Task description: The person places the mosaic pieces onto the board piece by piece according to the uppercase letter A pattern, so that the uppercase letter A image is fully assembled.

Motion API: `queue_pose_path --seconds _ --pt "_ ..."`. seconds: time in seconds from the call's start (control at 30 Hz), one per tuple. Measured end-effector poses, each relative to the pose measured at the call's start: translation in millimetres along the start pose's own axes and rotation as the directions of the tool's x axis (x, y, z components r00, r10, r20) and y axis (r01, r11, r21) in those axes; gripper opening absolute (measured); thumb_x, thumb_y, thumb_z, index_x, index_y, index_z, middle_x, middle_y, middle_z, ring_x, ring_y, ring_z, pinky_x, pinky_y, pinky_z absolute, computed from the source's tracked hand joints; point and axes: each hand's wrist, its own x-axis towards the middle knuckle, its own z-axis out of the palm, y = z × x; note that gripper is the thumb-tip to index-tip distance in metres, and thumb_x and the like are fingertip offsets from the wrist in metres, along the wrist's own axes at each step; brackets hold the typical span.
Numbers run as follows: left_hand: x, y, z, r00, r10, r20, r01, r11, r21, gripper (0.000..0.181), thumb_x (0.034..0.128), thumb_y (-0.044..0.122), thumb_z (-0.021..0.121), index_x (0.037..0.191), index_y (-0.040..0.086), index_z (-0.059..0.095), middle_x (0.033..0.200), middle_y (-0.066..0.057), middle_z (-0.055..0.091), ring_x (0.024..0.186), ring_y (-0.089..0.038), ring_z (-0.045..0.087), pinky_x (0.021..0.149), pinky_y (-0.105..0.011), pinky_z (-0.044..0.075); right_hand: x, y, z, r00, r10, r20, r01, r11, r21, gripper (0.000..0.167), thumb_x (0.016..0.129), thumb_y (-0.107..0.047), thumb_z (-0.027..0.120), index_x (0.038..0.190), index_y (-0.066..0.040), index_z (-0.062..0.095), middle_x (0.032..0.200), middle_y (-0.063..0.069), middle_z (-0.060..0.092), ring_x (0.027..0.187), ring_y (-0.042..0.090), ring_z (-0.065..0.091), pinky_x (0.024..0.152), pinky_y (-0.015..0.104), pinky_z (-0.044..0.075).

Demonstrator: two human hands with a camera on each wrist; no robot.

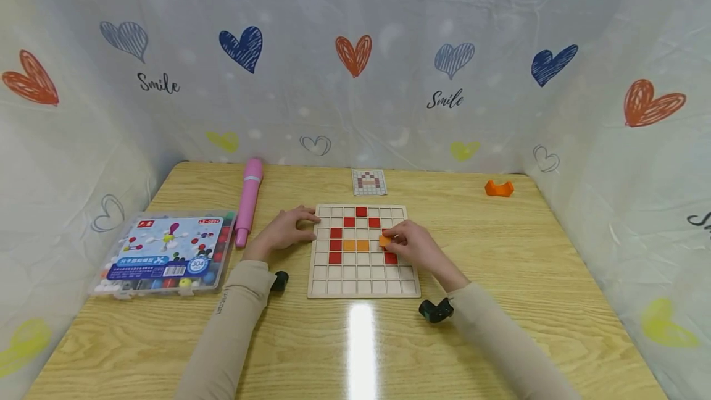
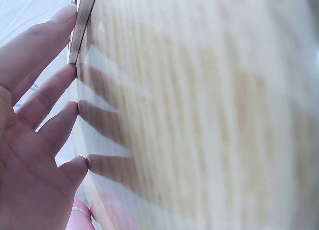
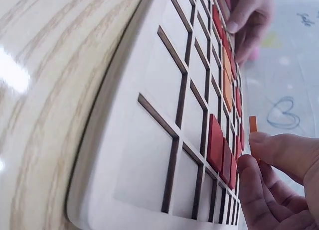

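Observation:
A wooden grid board lies on the table with several red square tiles and two orange tiles set in its cells. My right hand pinches another orange tile between thumb and fingers, just over the board's right half. In the right wrist view this tile stands on edge, apart from the grid. At the board's left edge, my left hand rests with fingers spread. The left wrist view shows its thumb and fingertips touching the board's side and the tabletop.
Behind the board lies a pattern card. To the left are a clear plastic case of coloured parts and a pink cylinder. An orange notched piece sits at the back right.

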Motion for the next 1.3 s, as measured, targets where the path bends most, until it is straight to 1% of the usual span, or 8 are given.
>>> queue_pose_path --seconds 0.1,0.27,0.5,0.63,0.8,0.9,1.17,1.3 --pt "0.4 -0.2 0.5 1.0 -0.001 0.001 0.001 1.0 0.002 0.038 0.0905 0.015 0.07 0.127 0.005 0.064 0.151 -0.017 0.04 0.147 -0.039 0.016 0.117 -0.061 -0.004 0.6 -1.0 2.6 1.0 -0.014 0.016 0.014 1.0 -0.006 0.028 0.09 -0.014 0.072 0.115 -0.002 0.071 0.104 0.008 0.064 0.088 0.016 0.061 0.078 0.032 0.054" --pt "1.5 -1.9 1.7 1.0 0.004 0.004 -0.004 1.0 0.014 0.038 0.0905 0.015 0.07 0.126 0.005 0.064 0.151 -0.018 0.04 0.146 -0.04 0.017 0.116 -0.062 -0.004 0.5 -3.3 4.7 0.999 -0.036 0.028 0.037 0.999 -0.019 0.027 0.089 -0.007 0.071 0.115 0.0 0.071 0.102 0.009 0.063 0.084 0.015 0.058 0.075 0.03 0.052" --pt "1.7 -1.9 1.4 1.0 0.006 0.0 -0.006 1.0 0.017 0.037 0.0906 0.015 0.07 0.126 0.005 0.065 0.151 -0.017 0.04 0.146 -0.04 0.017 0.116 -0.062 -0.003 3.0 -7.3 7.4 0.998 -0.058 0.027 0.059 0.997 -0.055 0.023 0.087 -0.006 0.072 0.11 0.0 0.073 0.098 0.009 0.066 0.08 0.015 0.055 0.072 0.03 0.051" --pt "1.4 -0.7 0.9 1.0 0.005 0.001 -0.005 1.0 0.018 0.037 0.0907 0.015 0.07 0.126 0.005 0.065 0.151 -0.017 0.04 0.146 -0.04 0.017 0.116 -0.063 -0.004 6.4 -5.3 10.7 0.997 -0.068 0.023 0.07 0.995 -0.071 0.021 0.087 -0.005 0.072 0.107 0.0 0.073 0.097 0.008 0.066 0.079 0.015 0.054 0.07 0.029 0.049" --pt "0.5 0.9 0.1 1.0 0.009 0.001 -0.009 1.0 0.021 0.037 0.0905 0.014 0.07 0.126 0.005 0.064 0.151 -0.018 0.04 0.146 -0.041 0.017 0.116 -0.063 -0.003 10.7 -3.1 14.9 0.998 -0.055 0.042 0.059 0.994 -0.091 0.021 0.088 -0.007 0.072 0.108 -0.004 0.074 0.097 0.005 0.065 0.08 0.014 0.053 0.072 0.029 0.049" --pt "0.5 1.3 -0.1 1.0 0.01 0.001 -0.01 1.0 0.019 0.037 0.0904 0.014 0.07 0.126 0.004 0.064 0.151 -0.018 0.04 0.146 -0.041 0.017 0.116 -0.063 -0.003 11.5 -3.2 15.6 0.997 -0.063 0.048 0.068 0.992 -0.103 0.021 0.088 -0.008 0.072 0.109 -0.005 0.074 0.098 0.005 0.064 0.082 0.014 0.053 0.072 0.029 0.048" --pt "1.6 0.0 0.6 1.0 0.008 0.005 -0.008 1.0 0.022 0.038 0.0905 0.014 0.07 0.126 0.004 0.064 0.151 -0.018 0.04 0.146 -0.041 0.017 0.116 -0.063 -0.003 11.5 -4.7 15.5 0.997 -0.071 0.043 0.075 0.989 -0.124 0.023 0.088 -0.012 0.073 0.11 -0.005 0.073 0.102 0.005 0.065 0.088 0.017 0.056 0.076 0.032 0.049" --pt "1.6 0.3 0.7 1.0 0.006 0.005 -0.006 1.0 0.02 0.038 0.0902 0.013 0.07 0.126 0.004 0.064 0.151 -0.018 0.04 0.146 -0.04 0.017 0.116 -0.062 -0.003 12.3 -5.0 16.1 0.997 -0.068 0.04 0.072 0.99 -0.125 0.02 0.088 -0.012 0.073 0.108 -0.007 0.074 0.101 0.004 0.066 0.088 0.016 0.057 0.078 0.032 0.05"
